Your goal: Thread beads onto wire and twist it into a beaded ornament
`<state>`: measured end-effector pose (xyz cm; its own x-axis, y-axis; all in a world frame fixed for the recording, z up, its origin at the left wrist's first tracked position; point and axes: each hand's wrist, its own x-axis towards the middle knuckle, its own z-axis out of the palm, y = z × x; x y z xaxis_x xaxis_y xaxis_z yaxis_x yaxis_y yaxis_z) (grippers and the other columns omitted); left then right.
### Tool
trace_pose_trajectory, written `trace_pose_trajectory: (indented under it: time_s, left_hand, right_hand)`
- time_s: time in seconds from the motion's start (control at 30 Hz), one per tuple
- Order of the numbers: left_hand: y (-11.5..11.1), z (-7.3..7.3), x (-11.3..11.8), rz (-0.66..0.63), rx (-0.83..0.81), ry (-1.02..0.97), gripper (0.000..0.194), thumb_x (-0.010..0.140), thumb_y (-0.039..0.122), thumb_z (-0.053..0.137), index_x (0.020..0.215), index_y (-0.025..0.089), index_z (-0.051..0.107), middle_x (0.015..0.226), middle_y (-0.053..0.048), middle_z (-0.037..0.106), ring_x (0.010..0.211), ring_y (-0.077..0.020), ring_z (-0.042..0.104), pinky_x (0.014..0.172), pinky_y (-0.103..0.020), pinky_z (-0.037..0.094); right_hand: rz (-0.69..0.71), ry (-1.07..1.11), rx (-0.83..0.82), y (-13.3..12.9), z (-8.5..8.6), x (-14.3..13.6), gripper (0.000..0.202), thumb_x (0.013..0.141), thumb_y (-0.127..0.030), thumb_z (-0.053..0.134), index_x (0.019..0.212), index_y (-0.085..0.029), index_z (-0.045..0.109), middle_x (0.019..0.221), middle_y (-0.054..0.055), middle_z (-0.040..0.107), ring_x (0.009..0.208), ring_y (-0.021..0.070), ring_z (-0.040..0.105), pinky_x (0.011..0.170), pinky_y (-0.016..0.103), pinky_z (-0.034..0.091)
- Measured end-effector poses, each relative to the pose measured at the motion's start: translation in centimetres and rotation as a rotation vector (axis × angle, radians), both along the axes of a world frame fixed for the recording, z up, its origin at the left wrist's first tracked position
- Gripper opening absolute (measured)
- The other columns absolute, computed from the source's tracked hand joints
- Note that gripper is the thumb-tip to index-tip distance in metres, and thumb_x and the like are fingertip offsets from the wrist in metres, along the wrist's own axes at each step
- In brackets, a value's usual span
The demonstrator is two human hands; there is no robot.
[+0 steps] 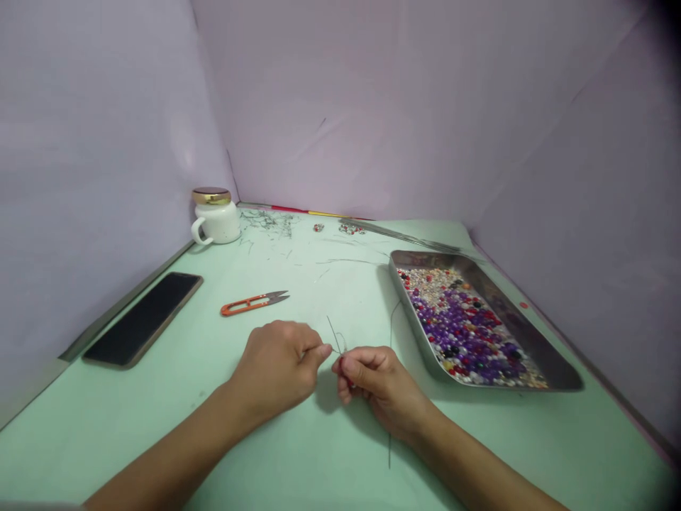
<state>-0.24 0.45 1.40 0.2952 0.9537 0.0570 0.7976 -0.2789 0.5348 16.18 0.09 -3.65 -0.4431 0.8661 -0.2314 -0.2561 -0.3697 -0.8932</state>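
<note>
My left hand (284, 362) is closed, its thumb and forefinger pinching the end of a thin dark wire (333, 333). Facing it, my right hand (380, 383) is closed too and grips the same wirework between thumb and fingers. Small loops of wire stick up between the two hands. Some red shows at the right fingertips, though I cannot make out what it is. Another dark wire (390, 454) passes under the right hand, showing above and below it. Orange-handled thread snips (252, 304) lie beyond my left hand.
A metal tray (425, 351) of purple, red and pale beads (468, 333) stands right. Left are a phone (146, 319) and a lidded white mug (219, 221). Wire scraps (271, 223), small beaded pieces (351, 229) and long wires (404, 235) lie at the back, before pale walls.
</note>
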Motion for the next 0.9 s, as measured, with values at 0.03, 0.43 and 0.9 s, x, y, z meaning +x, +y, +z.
trace_pose_trajectory:
  time_s: [0.03, 0.43, 0.9]
  left_hand:
    - [-0.1, 0.1, 0.0, -0.004, 0.068, -0.015, 0.021, 0.075, 0.028, 0.047, 0.063, 0.019, 0.063, 0.071, -0.001, 0.061, 0.071, -0.0167, 0.051, 0.062, -0.027, 0.036]
    - [-0.4, -0.7, 1.6, 0.224, -0.498, -0.634, 0.009, 0.067, 0.022, 0.053, 0.072, 0.015, 0.056, 0.053, 0.002, 0.055, 0.042, -0.0085, 0.047, 0.039, -0.019, 0.037]
    - [-0.1, -0.8, 0.6, 0.064, -0.401, -0.389, 0.015, 0.066, 0.02, 0.047, 0.059, 0.015, 0.059, 0.045, 0.004, 0.047, 0.04, -0.0061, 0.036, 0.036, -0.017, 0.025]
  right_hand:
    - [-0.017, -0.021, 0.022, 0.0, 0.0, -0.1, 0.027, 0.066, -0.037, 0.066, 0.065, -0.01, 0.064, 0.052, 0.002, 0.057, 0.047, 0.0086, 0.049, 0.049, 0.023, 0.04]
    - [-0.085, -0.23, 0.15, -0.2, 0.2, -0.6, 0.025, 0.066, -0.034, 0.063, 0.054, -0.012, 0.064, 0.051, 0.002, 0.057, 0.045, 0.0087, 0.047, 0.045, 0.022, 0.042]
    - [-0.103, -0.322, 0.258, -0.4, 0.3, -0.7, 0.021, 0.068, -0.026, 0.059, 0.052, -0.013, 0.062, 0.048, 0.0, 0.055, 0.048, 0.0097, 0.047, 0.05, 0.021, 0.038]
